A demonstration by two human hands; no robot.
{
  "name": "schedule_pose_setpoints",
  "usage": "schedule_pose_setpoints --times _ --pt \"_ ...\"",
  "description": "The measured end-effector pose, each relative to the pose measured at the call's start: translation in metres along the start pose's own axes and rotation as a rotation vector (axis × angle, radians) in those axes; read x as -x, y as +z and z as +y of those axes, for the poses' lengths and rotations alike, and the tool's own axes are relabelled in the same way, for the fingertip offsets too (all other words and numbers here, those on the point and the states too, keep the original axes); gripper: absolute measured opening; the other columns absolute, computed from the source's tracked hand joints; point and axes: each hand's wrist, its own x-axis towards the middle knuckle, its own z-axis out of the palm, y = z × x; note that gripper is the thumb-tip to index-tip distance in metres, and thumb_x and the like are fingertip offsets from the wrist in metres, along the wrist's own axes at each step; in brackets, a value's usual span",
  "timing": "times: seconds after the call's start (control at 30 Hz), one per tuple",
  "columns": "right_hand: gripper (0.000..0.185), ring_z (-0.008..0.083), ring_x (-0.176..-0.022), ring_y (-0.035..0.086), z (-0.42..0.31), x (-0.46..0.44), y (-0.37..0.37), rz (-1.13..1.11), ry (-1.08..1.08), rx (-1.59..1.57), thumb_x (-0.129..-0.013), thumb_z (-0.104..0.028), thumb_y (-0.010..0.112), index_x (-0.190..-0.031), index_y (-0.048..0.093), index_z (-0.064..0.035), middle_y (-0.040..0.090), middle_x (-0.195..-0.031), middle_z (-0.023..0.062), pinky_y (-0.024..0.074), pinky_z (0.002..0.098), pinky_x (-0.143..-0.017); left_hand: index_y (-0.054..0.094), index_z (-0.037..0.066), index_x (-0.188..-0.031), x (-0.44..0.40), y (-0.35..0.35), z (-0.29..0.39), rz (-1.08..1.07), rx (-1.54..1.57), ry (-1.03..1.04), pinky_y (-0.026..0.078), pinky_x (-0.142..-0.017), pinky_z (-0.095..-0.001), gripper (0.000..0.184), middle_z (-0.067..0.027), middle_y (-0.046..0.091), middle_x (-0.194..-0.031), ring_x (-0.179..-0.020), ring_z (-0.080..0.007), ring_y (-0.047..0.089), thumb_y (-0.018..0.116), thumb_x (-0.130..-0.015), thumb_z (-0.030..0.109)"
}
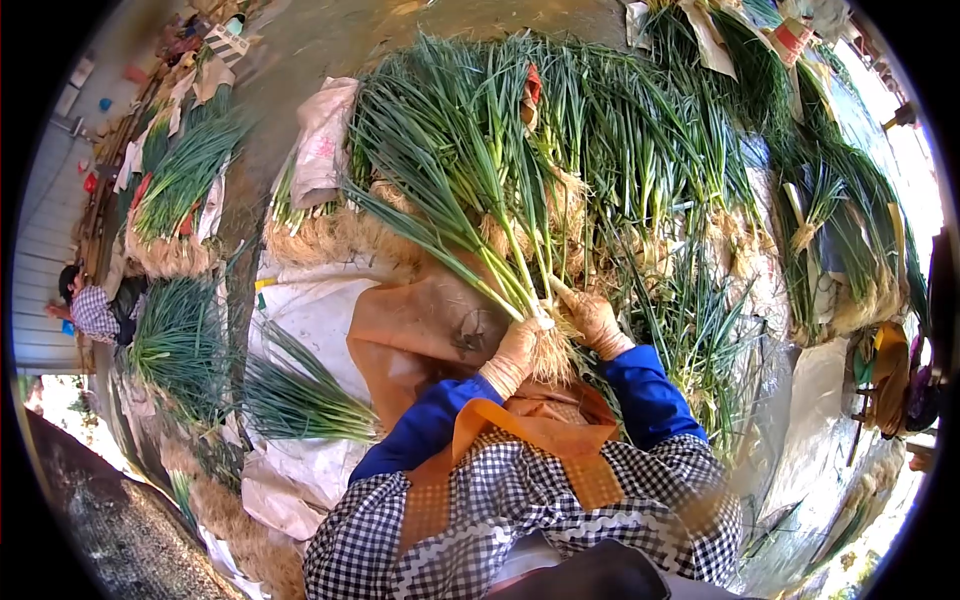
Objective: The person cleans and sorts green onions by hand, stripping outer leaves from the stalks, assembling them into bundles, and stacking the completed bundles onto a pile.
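Observation:
A bunch of green onions [480, 215] with long green leaves and pale stalks lies across the middle, its leaves fanning up and to the left. My left hand [516, 350], in a light glove, is closed around the white stalks just above the roots [553, 357]. On the other side of the roots, my right hand [592, 318], gloved too, has its fingers closed at the stalks on the bunch's right edge. Beneath the bunch, a brown cloth [415, 318] spreads over my lap.
Large piles of green onions [640, 150] stand ahead and to the right. A smaller bunch [305, 395] rests on white sacking [325, 310] at the left. More bunches [185, 190] lie farther left, near another person [93, 308] in a checked top.

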Motion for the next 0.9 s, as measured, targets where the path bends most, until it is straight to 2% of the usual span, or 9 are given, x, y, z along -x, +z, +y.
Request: schedule_pose_setpoints --times 0.1,0.2,0.33,0.5,0.6,0.67,0.73,0.83,0.9 --pt "0.044 0.0302 -0.070 0.061 0.000 0.004 0.015 0.302 -0.142 -0.198 -0.082 -0.026 0.057 -0.121 0.047 -0.0085 0.061 -0.081 0.0105 0.0480 0.0375 -0.060 0.053 0.003 -0.104 -0.001 0.000 -0.002 -0.074 0.063 0.015 0.050 -0.064 -0.0243 0.029 -0.0033 0.056 -0.083 -0.071 -0.0137 0.057 0.053 -0.076 -0.001" --pt "0.021 0.0323 -0.069 0.060 -0.003 0.003 0.008 0.068 0.026 -0.004 -0.081 -0.025 0.055 -0.090 0.051 -0.0071 0.060 -0.072 0.0123 0.0466 0.0386 -0.057 0.052 0.004 -0.105 0.007 0.007 0.011 -0.123 0.088 -0.051 0.051 -0.068 -0.0263 0.031 -0.0040 0.056 -0.087 -0.075 -0.0153 0.057 0.053 -0.075 -0.002" --pt "0.013 0.0273 -0.054 0.058 -0.001 0.030 0.008 0.148 -0.161 0.246 -0.074 -0.020 0.058 -0.066 0.053 -0.0114 0.055 -0.057 0.0073 0.0452 0.0397 -0.049 0.052 0.008 -0.104 0.022 0.020 0.017 -0.152 0.178 -0.122 0.051 -0.075 -0.0338 0.033 -0.0081 0.056 -0.095 -0.084 -0.0214 0.058 0.050 -0.074 -0.005" --pt "0.029 0.0212 -0.061 0.061 -0.007 0.051 -0.018 -0.033 -0.058 0.277 -0.081 -0.023 0.050 -0.107 0.060 -0.0313 0.061 -0.072 0.0029 0.0438 0.0374 -0.051 0.055 0.005 -0.090 0.005 0.002 -0.008 -0.083 0.044 -0.124 0.049 -0.065 -0.0238 0.019 -0.0021 0.055 -0.077 -0.070 -0.0132 0.057 0.056 -0.072 -0.002" --pt "0.012 0.0214 -0.061 0.062 0.022 0.062 0.010 -0.102 -0.078 0.480 -0.083 -0.021 0.050 -0.085 0.062 -0.0178 0.060 -0.065 0.0047 0.0444 0.0357 -0.049 0.055 0.003 -0.089 0.006 0.006 -0.010 -0.007 0.072 -0.084 0.050 -0.065 -0.0235 0.018 -0.0074 0.058 -0.083 -0.068 -0.0131 0.056 0.052 -0.072 -0.004" --pt "0.013 0.0198 -0.065 0.064 0.048 0.080 0.004 -0.338 0.398 0.535 -0.084 -0.021 0.051 -0.076 0.058 -0.0148 0.060 -0.065 0.0041 0.0470 0.0338 -0.052 0.055 0.000 -0.094 0.012 0.011 0.030 -0.234 0.113 -0.089 0.051 -0.066 -0.0234 0.025 -0.0166 0.060 -0.096 -0.071 -0.0126 0.056 0.051 -0.070 -0.005" --pt "0.017 0.0201 -0.090 0.062 0.132 0.161 0.011 -0.587 0.474 0.496 -0.086 -0.021 0.050 -0.097 0.061 -0.0162 0.062 -0.094 0.0083 0.0507 0.0370 -0.069 0.050 -0.004 -0.107 0.012 0.002 0.059 -0.165 0.208 0.072 0.054 -0.061 -0.0251 0.036 -0.0236 0.055 -0.111 -0.070 -0.0138 0.057 0.051 -0.070 -0.004" --pt "0.037 0.0243 -0.100 0.059 0.131 0.194 -0.007 -1.084 0.362 0.590 -0.087 -0.025 0.048 -0.122 0.049 -0.0125 0.056 -0.116 0.0107 0.0507 0.0360 -0.073 0.052 0.005 -0.102 0.000 -0.022 0.058 -0.197 0.245 -0.032 0.053 -0.059 -0.0271 0.029 -0.0121 0.058 -0.094 -0.068 -0.0185 0.057 0.051 -0.074 -0.002" --pt "0.037 0.0219 -0.090 0.062 0.087 0.131 -0.012 -0.864 0.338 0.256 -0.088 -0.025 0.046 -0.122 0.047 -0.0094 0.055 -0.116 0.0107 0.0516 0.0337 -0.070 0.052 0.006 -0.104 0.000 -0.014 0.047 -0.215 0.247 -0.041 0.053 -0.059 -0.0263 0.030 -0.0084 0.057 -0.089 -0.069 -0.0184 0.058 0.052 -0.075 -0.002"
